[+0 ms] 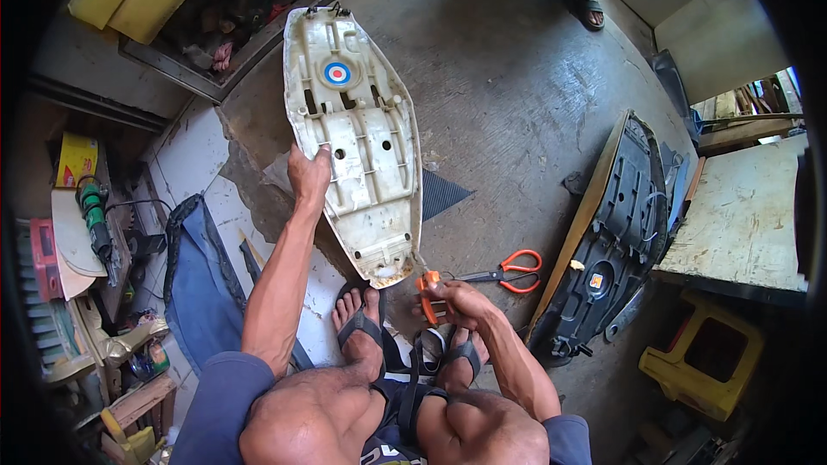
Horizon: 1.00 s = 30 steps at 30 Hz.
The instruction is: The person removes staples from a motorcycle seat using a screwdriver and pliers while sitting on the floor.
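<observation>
white seat pan [366,181] with pliers [427,305] at its near right rim
the pan is over the floor [517,120], just right of the ragged edge of the white tiles [188,151]. left hand [310,176]: fingers gripping the left rim. right hand [465,304]: fingers closed around the pliers. caution: a weak left grip could let the pan pivot; pliers slipping from the rim could strike the left foot [362,331].

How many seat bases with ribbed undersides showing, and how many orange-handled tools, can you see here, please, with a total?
Seat bases: 2 (white seat base in the left hand, black seat base at right)
Orange-handled tools: 2 (pliers-like tool in the right hand, scissors on the floor)
Total: 4
</observation>
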{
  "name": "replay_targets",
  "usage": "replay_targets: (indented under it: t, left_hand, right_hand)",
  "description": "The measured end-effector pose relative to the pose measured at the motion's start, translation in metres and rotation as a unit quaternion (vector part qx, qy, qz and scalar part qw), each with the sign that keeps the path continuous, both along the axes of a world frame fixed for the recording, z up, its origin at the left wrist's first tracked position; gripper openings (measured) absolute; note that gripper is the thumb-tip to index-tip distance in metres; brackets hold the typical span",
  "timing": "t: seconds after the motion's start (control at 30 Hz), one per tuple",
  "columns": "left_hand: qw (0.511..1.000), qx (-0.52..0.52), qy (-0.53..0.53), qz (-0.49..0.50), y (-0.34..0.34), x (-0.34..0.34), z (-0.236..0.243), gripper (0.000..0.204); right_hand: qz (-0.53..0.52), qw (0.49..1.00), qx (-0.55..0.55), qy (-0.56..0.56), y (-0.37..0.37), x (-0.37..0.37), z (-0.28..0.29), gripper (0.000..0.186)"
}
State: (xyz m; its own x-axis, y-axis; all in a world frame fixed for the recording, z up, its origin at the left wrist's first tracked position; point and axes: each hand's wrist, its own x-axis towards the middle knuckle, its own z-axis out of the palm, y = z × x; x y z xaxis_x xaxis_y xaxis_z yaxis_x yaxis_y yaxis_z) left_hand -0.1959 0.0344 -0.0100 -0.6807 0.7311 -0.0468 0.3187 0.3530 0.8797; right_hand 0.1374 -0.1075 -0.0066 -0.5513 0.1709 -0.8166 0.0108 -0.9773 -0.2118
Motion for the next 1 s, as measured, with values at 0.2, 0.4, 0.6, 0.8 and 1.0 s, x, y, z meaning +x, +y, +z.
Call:
replay_targets:
  t: [0.2, 0.4, 0.6, 0.8, 1.0]
  left_hand:
    - [1.000, 0.001, -0.002, -0.007, 0.000, 0.003, -0.001, 0.034]
    - [1.000, 0.000, 0.002, -0.010, -0.002, 0.003, 0.000, 0.033]
    - [1.000, 0.006, 0.015, -0.010, -0.001, -0.002, -0.004, 0.033]
    - [1.000, 0.016, -0.007, -0.014, -0.003, -0.001, -0.005, 0.036]
    - [1.000, 0.000, -0.031, 0.005, -0.009, -0.003, -0.007, 0.036]
  right_hand:
    - [0.041, 0.996, -0.058, 0.057, 0.032, 0.011, -0.001, 0.045]
    - [0.183, 0.983, 0.013, -0.030, 0.070, 0.002, 0.005, 0.035]
    - [0.336, 0.822, 0.371, -0.270, 0.021, -0.008, -0.003, 0.050]
    - [0.242, 0.896, 0.270, -0.254, 0.041, -0.013, -0.006, 0.043]
    - [0.230, 0.696, 0.592, -0.333, 0.008, -0.036, 0.029, 0.033]
